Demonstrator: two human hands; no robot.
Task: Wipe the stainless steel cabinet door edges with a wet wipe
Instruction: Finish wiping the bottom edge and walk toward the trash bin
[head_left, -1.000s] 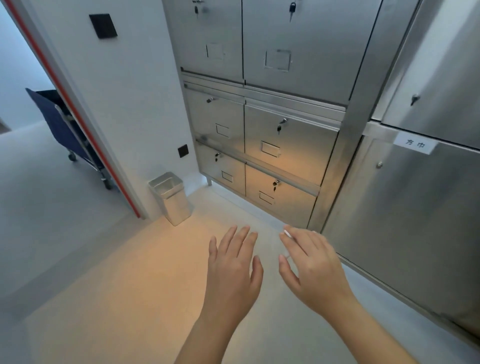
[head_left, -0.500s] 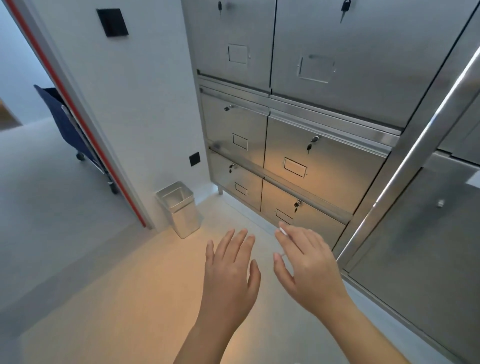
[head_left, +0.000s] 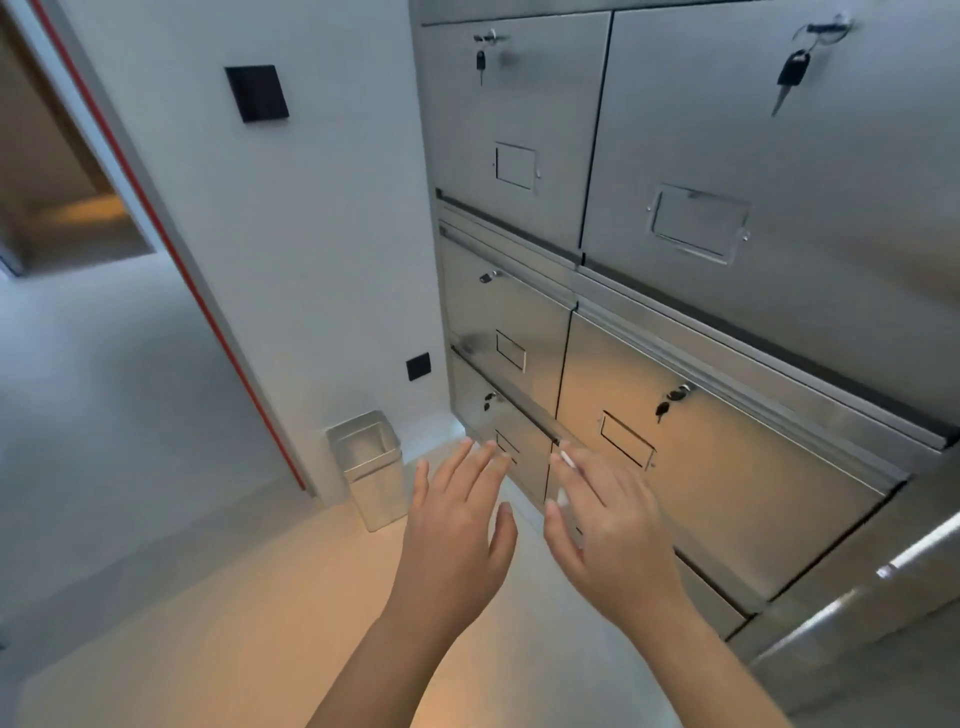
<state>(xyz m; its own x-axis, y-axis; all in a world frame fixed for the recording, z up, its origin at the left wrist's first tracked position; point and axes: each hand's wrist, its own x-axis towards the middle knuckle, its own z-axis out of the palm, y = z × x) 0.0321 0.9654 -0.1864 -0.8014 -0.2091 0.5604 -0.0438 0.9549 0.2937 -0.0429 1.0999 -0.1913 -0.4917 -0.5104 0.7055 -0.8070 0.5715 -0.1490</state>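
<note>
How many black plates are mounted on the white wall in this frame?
2. The larger black plate sits high on the wall; the smaller black plate sits low, near the cabinet, above the metal bin. More could lie outside the view.

Cabinet at right, doors stacked in two columns. Wall left of cabinet; switch high on wall, socket low. Bin on floor against wall, near cabinet. Doorway farther left. Left hand, right hand side by side before lowest doors.
</note>
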